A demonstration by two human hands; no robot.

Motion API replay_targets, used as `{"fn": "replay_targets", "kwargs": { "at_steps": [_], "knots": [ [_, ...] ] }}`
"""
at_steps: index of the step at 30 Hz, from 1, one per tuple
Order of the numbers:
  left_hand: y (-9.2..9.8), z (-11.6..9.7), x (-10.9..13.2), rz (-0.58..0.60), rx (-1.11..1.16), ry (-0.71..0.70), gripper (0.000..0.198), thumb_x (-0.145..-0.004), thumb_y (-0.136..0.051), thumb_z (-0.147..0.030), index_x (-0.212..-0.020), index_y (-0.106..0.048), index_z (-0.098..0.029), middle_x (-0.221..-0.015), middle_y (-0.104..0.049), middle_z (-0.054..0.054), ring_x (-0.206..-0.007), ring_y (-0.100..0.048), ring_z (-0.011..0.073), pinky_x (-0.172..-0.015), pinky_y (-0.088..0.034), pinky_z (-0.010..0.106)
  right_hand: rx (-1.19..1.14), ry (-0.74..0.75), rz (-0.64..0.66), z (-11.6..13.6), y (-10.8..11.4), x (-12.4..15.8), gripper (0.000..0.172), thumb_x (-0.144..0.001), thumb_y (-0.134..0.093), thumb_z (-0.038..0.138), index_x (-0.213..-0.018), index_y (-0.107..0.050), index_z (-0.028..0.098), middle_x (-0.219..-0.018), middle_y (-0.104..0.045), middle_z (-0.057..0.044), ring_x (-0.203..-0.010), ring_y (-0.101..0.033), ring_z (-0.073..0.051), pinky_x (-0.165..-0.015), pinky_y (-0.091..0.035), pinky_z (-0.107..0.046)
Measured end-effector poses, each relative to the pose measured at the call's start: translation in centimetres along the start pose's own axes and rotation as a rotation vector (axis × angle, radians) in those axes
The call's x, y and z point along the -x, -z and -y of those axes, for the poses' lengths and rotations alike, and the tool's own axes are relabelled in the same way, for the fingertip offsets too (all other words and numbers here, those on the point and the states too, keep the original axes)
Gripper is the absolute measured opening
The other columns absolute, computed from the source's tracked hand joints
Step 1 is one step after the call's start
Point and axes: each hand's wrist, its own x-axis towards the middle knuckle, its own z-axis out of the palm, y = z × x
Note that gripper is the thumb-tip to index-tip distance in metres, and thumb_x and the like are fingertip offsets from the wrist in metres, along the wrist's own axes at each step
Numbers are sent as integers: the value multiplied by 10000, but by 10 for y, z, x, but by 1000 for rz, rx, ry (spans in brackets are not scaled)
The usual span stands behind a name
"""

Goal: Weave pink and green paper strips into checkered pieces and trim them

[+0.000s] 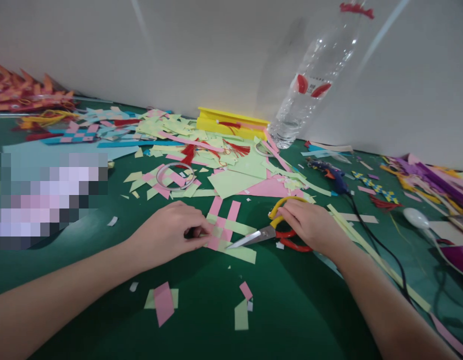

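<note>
My left hand (175, 227) pinches the left edge of a small woven piece of pink and pale green paper strips (226, 229) on the green table. Loose strip ends stick out from the weave at the top and right. In my right hand (310, 222) is a pair of scissors (269, 234) with one yellow and one red handle. Their blades look nearly together, and the tip lies over the lower green strip. Nearer me are pink and green paper offcuts (164, 302) and a pale green scrap (241, 315).
Behind my hands lie a roll of clear tape (175, 176), green paper scraps (237, 182) and red tassels (188, 155). A plastic bottle (310, 90) leans against the wall. A blue glue gun (331, 175) with a black cord and a white spoon (415, 218) are at right.
</note>
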Motion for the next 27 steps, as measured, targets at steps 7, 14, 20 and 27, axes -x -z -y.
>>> {"fn": "replay_targets", "kwargs": {
  "at_steps": [7, 14, 20, 27],
  "knots": [
    [1, 0, 0, 9, 12, 15, 109, -834, -610, -294, -856, -707, -249, -734, -664, -24, -699, -587, 146, -731, -432, 295, 44, 9, -54, 3, -8, -2, 434, -979, -234, 315, -843, -617, 162, -832, -661, -80, -752, -612, -196, -617, -436, -303],
    [-1, 2, 0, 12, 20, 15, 110, -835, -611, -299, -874, -705, -257, -760, -669, -30, -722, -588, 144, -726, -424, 284, 51, 94, -130, -4, -3, 0, 422, -978, -271, 319, -734, -587, 182, -716, -641, -33, -625, -570, -152, -551, -403, -264],
    [-1, 2, 1, 15, 16, 20, 93, -829, -623, -284, -865, -705, -260, -729, -654, -40, -690, -573, 131, -717, -410, 275, 89, 138, -210, 1, -8, -1, 437, -984, -254, 300, -734, -590, 175, -705, -642, -42, -639, -582, -156, -560, -408, -269],
    [1, 1, 0, 19, 9, 25, 90, -832, -620, -285, -864, -703, -266, -720, -645, -44, -683, -567, 128, -708, -407, 271, 67, 145, -194, 1, -9, -1, 423, -985, -256, 293, -747, -584, 173, -706, -639, -35, -634, -579, -146, -557, -415, -260]
  ]
}}
